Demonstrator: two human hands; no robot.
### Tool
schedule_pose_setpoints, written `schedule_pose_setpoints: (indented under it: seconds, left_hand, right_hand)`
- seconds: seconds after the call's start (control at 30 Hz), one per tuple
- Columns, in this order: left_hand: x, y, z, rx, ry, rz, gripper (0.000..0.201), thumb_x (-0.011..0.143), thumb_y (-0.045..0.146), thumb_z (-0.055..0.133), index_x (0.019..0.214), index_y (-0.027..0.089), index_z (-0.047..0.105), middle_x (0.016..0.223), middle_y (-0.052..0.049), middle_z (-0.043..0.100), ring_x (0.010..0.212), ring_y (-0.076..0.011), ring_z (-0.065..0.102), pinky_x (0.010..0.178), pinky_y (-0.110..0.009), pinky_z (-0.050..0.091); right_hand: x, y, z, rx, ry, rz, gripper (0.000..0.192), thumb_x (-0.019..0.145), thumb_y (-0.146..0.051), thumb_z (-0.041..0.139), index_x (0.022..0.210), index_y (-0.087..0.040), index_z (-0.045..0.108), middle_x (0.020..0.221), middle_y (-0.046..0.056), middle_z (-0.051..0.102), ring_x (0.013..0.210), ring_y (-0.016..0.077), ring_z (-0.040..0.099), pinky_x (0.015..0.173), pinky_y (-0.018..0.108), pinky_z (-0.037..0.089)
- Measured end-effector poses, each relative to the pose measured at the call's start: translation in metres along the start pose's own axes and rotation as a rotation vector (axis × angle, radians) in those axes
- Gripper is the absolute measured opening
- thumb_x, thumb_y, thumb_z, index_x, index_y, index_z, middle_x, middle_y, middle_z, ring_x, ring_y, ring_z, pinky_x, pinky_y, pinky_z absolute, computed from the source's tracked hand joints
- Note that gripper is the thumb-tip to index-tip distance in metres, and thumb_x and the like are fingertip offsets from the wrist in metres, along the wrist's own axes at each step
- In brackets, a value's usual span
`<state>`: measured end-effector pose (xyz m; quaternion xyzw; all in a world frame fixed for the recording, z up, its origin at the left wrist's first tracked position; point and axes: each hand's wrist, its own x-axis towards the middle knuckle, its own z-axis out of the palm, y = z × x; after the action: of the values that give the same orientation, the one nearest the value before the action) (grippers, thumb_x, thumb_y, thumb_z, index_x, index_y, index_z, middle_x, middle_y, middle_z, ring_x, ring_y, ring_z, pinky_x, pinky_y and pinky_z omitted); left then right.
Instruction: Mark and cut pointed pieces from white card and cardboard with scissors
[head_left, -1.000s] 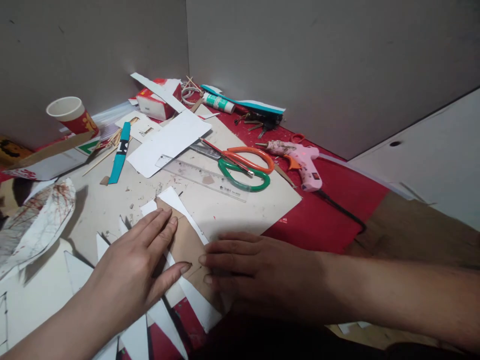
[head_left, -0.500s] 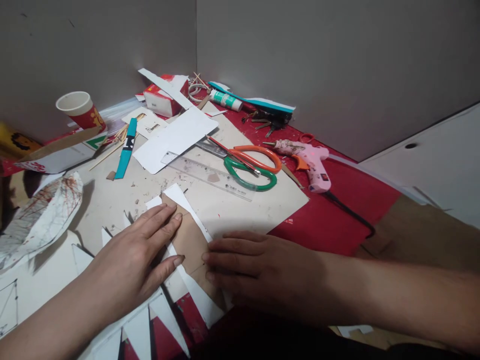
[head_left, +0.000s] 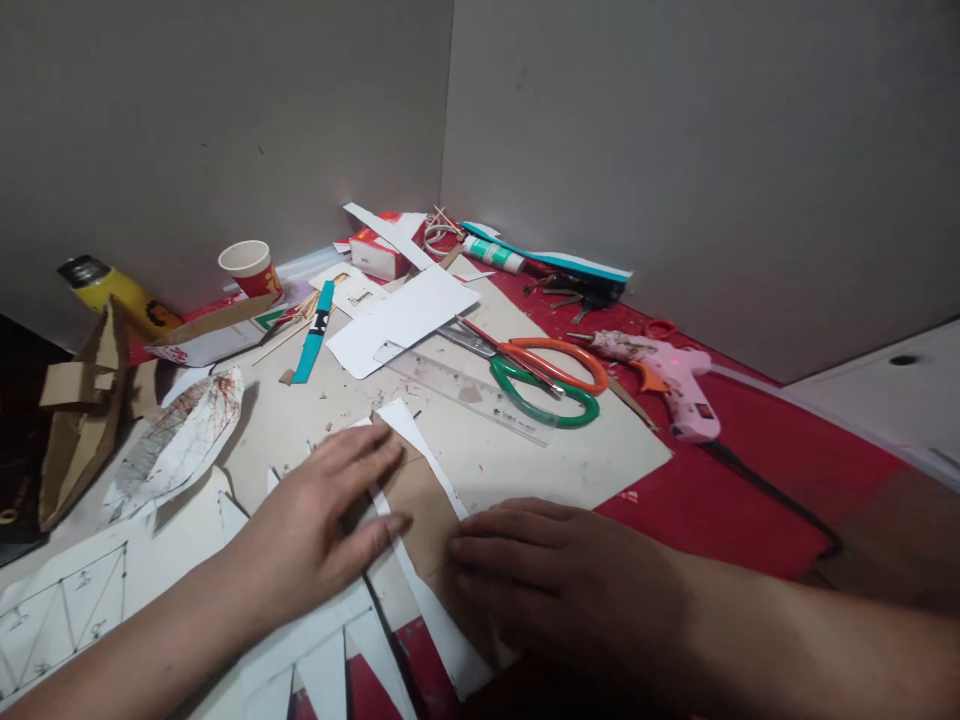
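Note:
A brown cardboard piece (head_left: 426, 505) lies on a white paper piece (head_left: 399, 414), whose edges show on both sides of it. From the left, my left hand (head_left: 324, 515) rests over the cardboard's edge with its fingers stretched out. My right hand (head_left: 559, 575) lies along the right edge, fingers extended side by side and partly in shadow. Neither hand grips anything. White paper with pointed triangular cuts (head_left: 319, 650) sits below my left wrist. Just beyond the cardboard are a clear ruler (head_left: 465, 395) and scissors (head_left: 551, 380) with orange and green handles; a pencil lies across the scissors.
A pink glue gun (head_left: 675, 375) with a black cord lies at the right. Farther back are a paper cup (head_left: 251, 265), a yellow bottle (head_left: 124, 295), a glue stick (head_left: 493, 253) and a red-and-white box (head_left: 379, 255). A cardboard boat shape (head_left: 86, 420) stands far left.
The view has shifted so that everything sits lower and farther right, revealing more of the left side. Both hands stay on the cardboard; my left fingers look slightly more lifted.

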<state>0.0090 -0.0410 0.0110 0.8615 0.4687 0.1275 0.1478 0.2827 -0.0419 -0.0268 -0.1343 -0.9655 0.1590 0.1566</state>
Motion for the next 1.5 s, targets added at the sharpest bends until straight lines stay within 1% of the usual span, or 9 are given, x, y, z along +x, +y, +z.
schedule_pose_setpoints:
  seconds: [0.1,0.27,0.47,0.7,0.93,1.1,1.23,1.4,1.5]
  left_hand:
    - [0.003,-0.015,-0.018,-0.106,0.260,-0.208,0.043,0.090,0.041,0.058,0.123,0.015,0.065,0.129,-0.014,0.067,0.123,-0.0285,0.058,0.104,-0.044,0.045]
    - [0.009,-0.035,-0.032,-0.263,0.116,-0.505,0.040,0.087,0.049,0.059,0.113,0.019,0.067,0.108,-0.007,0.074,0.090,-0.0228,0.067,0.078,-0.035,0.052]
    - [0.023,-0.026,-0.012,-0.206,-0.011,-0.470,0.031,0.073,0.043,0.072,0.094,0.021,0.064,0.085,-0.003,0.068,0.077,-0.0236,0.060,0.067,-0.034,0.042]
    - [0.038,-0.022,-0.011,-0.263,-0.071,-0.497,0.028,0.067,0.033,0.073,0.080,0.023,0.051,0.072,0.001,0.056,0.067,-0.0211,0.050,0.060,-0.032,0.034]
    - [0.041,-0.010,-0.008,-0.539,-0.018,-0.492,0.023,0.075,0.027,0.064,0.079,0.025,0.041,0.062,0.008,0.050,0.056,-0.0140,0.046,0.052,-0.026,0.034]
    - [0.047,-0.003,-0.021,-0.684,0.097,-0.497,0.020,0.077,0.029,0.063,0.085,0.024,0.044,0.057,0.010,0.046,0.049,-0.0105,0.040,0.046,-0.022,0.030]
    - [0.027,-0.014,-0.058,-0.803,0.194,-0.599,0.028,0.072,0.030,0.073,0.090,0.024,0.053,0.052,0.011,0.045,0.046,-0.0102,0.046,0.047,-0.020,0.035]
    - [-0.031,-0.035,-0.097,-0.787,0.274,-0.817,0.038,0.062,0.033,0.085,0.093,0.024,0.063,0.053,0.008,0.048,0.045,-0.0104,0.046,0.042,-0.019,0.040]
    - [-0.057,-0.038,-0.099,-0.793,0.227,-0.891,0.035,0.064,0.033,0.084,0.093,0.025,0.065,0.052,0.008,0.049,0.044,-0.0098,0.046,0.041,-0.017,0.039]
  right_hand:
    - [0.006,0.001,0.002,-0.029,0.048,-0.057,0.027,0.100,-0.018,0.045,0.115,-0.014,0.068,0.117,0.009,0.073,0.107,0.0201,0.066,0.095,0.033,0.052]
    - [0.025,0.006,-0.004,-0.109,0.012,0.047,0.026,0.093,-0.024,0.057,0.114,-0.013,0.066,0.104,0.012,0.073,0.090,0.0243,0.068,0.080,0.038,0.057]
    - [0.045,0.010,-0.012,-0.076,-0.132,0.227,0.069,0.073,-0.034,0.080,0.132,-0.007,0.057,0.126,0.023,0.062,0.107,0.0384,0.061,0.086,0.054,0.054]
    - [0.037,0.019,-0.002,-0.124,-0.083,0.276,0.084,0.076,-0.041,0.077,0.147,-0.011,0.042,0.144,0.029,0.046,0.123,0.0448,0.051,0.095,0.062,0.046]
    - [0.042,0.028,0.006,0.110,0.150,0.411,0.076,0.081,-0.025,0.071,0.148,-0.016,0.035,0.135,0.019,0.054,0.121,0.0320,0.053,0.099,0.052,0.048]
    - [0.049,0.029,-0.011,0.584,0.377,0.657,0.055,0.084,-0.027,0.061,0.138,-0.023,0.051,0.104,0.008,0.063,0.079,0.0188,0.061,0.071,0.035,0.056]
    - [0.046,0.039,-0.038,0.799,0.457,0.737,0.056,0.079,-0.035,0.070,0.132,-0.025,0.057,0.104,0.005,0.064,0.095,0.0199,0.062,0.081,0.033,0.054]
    - [0.041,0.056,-0.045,0.526,0.268,0.768,0.052,0.084,-0.040,0.061,0.132,-0.020,0.059,0.098,0.008,0.069,0.084,0.0238,0.065,0.071,0.038,0.056]
    - [0.042,0.063,-0.034,0.282,0.167,0.661,0.043,0.090,-0.034,0.051,0.129,-0.020,0.060,0.117,0.012,0.070,0.103,0.0289,0.066,0.086,0.047,0.056]
